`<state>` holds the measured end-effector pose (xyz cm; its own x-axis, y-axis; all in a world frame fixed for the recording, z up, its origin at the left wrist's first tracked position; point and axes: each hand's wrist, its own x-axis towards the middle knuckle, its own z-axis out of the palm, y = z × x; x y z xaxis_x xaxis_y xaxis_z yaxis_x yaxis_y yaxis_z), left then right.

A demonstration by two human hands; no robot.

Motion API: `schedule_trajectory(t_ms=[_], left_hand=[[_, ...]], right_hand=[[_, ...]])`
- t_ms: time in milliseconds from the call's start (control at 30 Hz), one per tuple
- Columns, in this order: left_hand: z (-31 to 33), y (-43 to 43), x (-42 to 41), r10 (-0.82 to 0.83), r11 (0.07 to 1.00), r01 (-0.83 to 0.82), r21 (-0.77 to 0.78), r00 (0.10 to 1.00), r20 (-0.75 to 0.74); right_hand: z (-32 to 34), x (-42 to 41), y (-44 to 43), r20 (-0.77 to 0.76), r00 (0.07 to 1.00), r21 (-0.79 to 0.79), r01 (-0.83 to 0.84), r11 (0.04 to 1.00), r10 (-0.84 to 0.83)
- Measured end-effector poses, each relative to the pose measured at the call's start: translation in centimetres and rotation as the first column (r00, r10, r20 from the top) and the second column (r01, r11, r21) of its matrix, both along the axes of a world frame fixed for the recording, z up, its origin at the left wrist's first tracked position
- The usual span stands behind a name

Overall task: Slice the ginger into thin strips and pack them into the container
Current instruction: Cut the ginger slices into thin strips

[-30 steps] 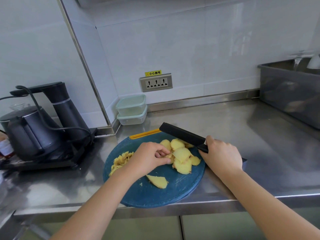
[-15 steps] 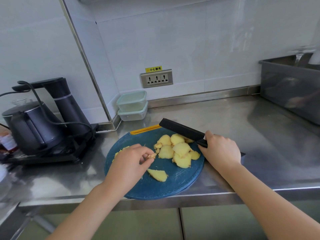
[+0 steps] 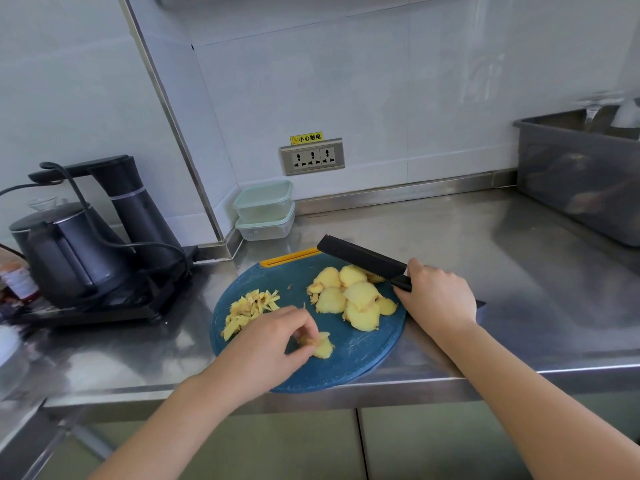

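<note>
**Ginger slices point(image 3: 356, 301) part-way to strips on a round board**

Head view. A blue cutting board point(image 3: 363, 362) lies on a steel countertop point(image 3: 502, 258), and its near rim appears to reach just past the counter's front lip. Three groups of ginger sit on it: a heap of cut strips point(image 3: 249, 308) at the left, a loose overlapping pile of peeled slices at the right, and a lone slice point(image 3: 323, 348) near the front.

The left hand point(image 3: 270, 344) is arched over the lone slice, its fingertips drawn together and pinching at the slice's left edge. The right hand point(image 3: 438, 296) is wrapped round the handle of a black knife point(image 3: 360, 258), whose blade lies across the far edge of the board just behind the pile. Whether the blade touches the board cannot be told.

Two lidded containers point(image 3: 265, 211) stand stacked against the back wall, well apart from the board. A kettle point(image 3: 59, 251) stands at the far left.

Judged stage: cutting is partly done and nothing is packed.

Hazards:
- **Cut fingertips.** The lone slice is small and probably moist. If it slides under the pinch as the blade comes down, the left fingertips lie in the cutting line.
- **Rocking board.** Pressure near the overhanging rim could tip the board.
- **Uneven strips.** Cutting the overlapped pile without flattening it would give strips of mixed thickness.
- **Spilled strips.** The containers are distant and lidded, so strips carried by hand may drop on the counter.
</note>
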<state>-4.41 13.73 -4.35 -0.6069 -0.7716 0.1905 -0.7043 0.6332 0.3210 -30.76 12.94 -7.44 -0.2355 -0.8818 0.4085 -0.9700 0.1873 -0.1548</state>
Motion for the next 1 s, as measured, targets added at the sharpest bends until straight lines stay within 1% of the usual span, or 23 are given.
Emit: schedule_trajectory(t_ms=[233,300,400,533,633,733,800,867,933,1000], left_hand=[[0.1,0.1,-0.5,0.030,0.994,-0.036,0.106,0.998,0.050],[0.3,-0.1,-0.6,0.014,0.988,-0.024,0.151,0.998,0.063],[1.1,-0.6,-0.8,-0.033,0.975,0.006,0.224,0.992,0.120],[2.8,-1.1,-1.3,-0.142,0.952,0.065,0.301,0.960,0.242],[3.8,-1.3,-1.6,-0.221,0.948,0.114,0.298,0.908,0.357],[4.1,-1.4,-1.1,-0.231,0.952,0.110,0.285,0.869,0.437],[3.9,-1.2,-0.7,-0.189,0.960,0.072,0.269,0.879,0.437],[3.7,-0.5,-0.4,-0.101,0.970,0.004,0.242,0.916,0.389],[3.1,0.4,-0.3,0.063,0.974,-0.123,0.193,0.955,0.290],[2.0,1.5,-0.5,0.281,0.937,-0.303,0.175,0.949,0.141]], right_hand=[[-0.1,0.0,0.0,-0.005,1.000,-0.009,0.006,1.000,-0.006],[-0.1,0.0,0.0,0.001,1.000,-0.016,0.005,1.000,-0.005],[-0.1,0.0,-0.1,0.008,1.000,-0.011,0.007,1.000,-0.006],[0.1,0.0,0.0,0.006,1.000,0.004,0.007,1.000,-0.007],[0.1,0.0,0.1,0.015,1.000,0.004,-0.002,1.000,0.002],[0.1,0.0,0.1,0.019,1.000,0.004,0.000,1.000,0.000],[0.2,0.0,0.1,0.018,1.000,0.003,-0.002,1.000,0.002],[0.2,0.0,0.1,0.020,1.000,0.002,-0.007,1.000,0.007],[0.1,0.1,0.2,0.025,1.000,0.000,-0.010,1.000,0.010],[0.2,0.1,0.3,0.019,1.000,-0.001,-0.007,1.000,0.007]])
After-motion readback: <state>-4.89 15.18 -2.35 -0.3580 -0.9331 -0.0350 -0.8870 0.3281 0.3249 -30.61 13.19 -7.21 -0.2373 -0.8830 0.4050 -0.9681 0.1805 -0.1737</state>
